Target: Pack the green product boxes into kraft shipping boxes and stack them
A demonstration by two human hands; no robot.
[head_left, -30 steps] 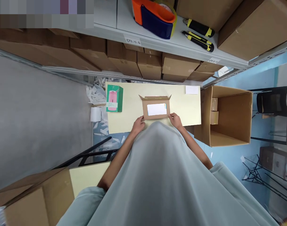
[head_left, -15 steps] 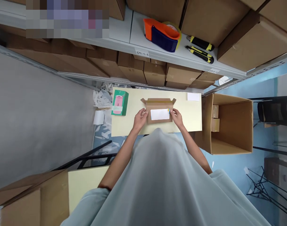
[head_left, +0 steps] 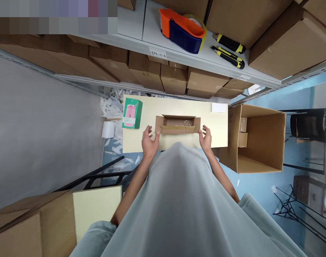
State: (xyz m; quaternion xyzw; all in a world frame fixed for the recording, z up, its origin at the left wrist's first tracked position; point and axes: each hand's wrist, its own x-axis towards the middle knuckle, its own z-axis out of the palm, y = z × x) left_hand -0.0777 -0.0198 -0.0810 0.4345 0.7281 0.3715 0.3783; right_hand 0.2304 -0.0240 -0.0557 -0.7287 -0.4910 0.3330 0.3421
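A small cardboard box (head_left: 178, 130) stands on the pale yellow table (head_left: 216, 132) with its top flaps spread, and clear plastic shows inside it. My left hand (head_left: 150, 142) is at the box's left side, fingers apart, the thumb close to the left flap. At the right side my right hand (head_left: 205, 138) has its fingers apart, near the right flap. Neither hand holds anything. A green box with a pink picture (head_left: 130, 115) is at the table's left end, and a white card (head_left: 218, 107) lies near the back right corner.
A large open carton (head_left: 261, 139) with small boxes inside stands right of the table. Above, a shelf (head_left: 179, 55) bears an orange and blue tape dispenser (head_left: 182, 32), cutters (head_left: 228, 51) and cartons. Paper scraps (head_left: 113, 107) lie to the left.
The box has turned from its labelled face to show its open top. Both hands have let go of it and moved outward, with fingers spread. The view has shifted slightly.
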